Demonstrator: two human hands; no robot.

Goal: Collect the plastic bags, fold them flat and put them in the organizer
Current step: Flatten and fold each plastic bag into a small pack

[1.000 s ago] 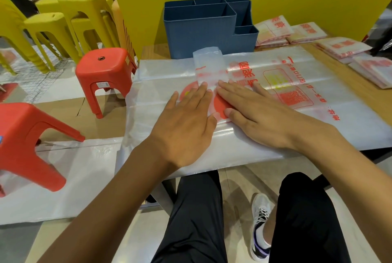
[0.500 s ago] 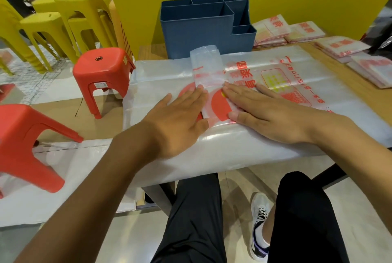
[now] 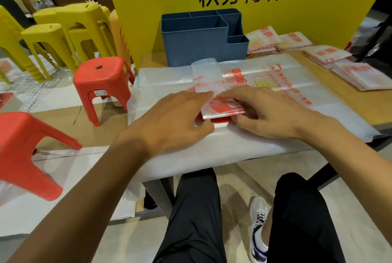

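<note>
A narrow folded strip of clear plastic bag (image 3: 205, 74) with red print lies across a stack of flat plastic bags (image 3: 286, 84) on the table. Its near end (image 3: 222, 111) is doubled over into a small thick fold. My left hand (image 3: 176, 120) pinches that fold's left edge, thumb under it and fingers on top. My right hand (image 3: 267, 112) grips the fold's right edge with curled fingers. The blue organizer (image 3: 195, 48) stands behind the strip at the back of the table; its compartments look empty from here.
Several folded bags (image 3: 294, 41) lie in piles at the table's back right (image 3: 360, 76). A yellow board stands behind the organizer. Red stools (image 3: 101, 76) and yellow stools (image 3: 70, 23) are on the left. My legs are under the table's near edge.
Both hands lay flat, pressing the strip. They slid toward me and now hold its near end, which has been turned over into a fold.
</note>
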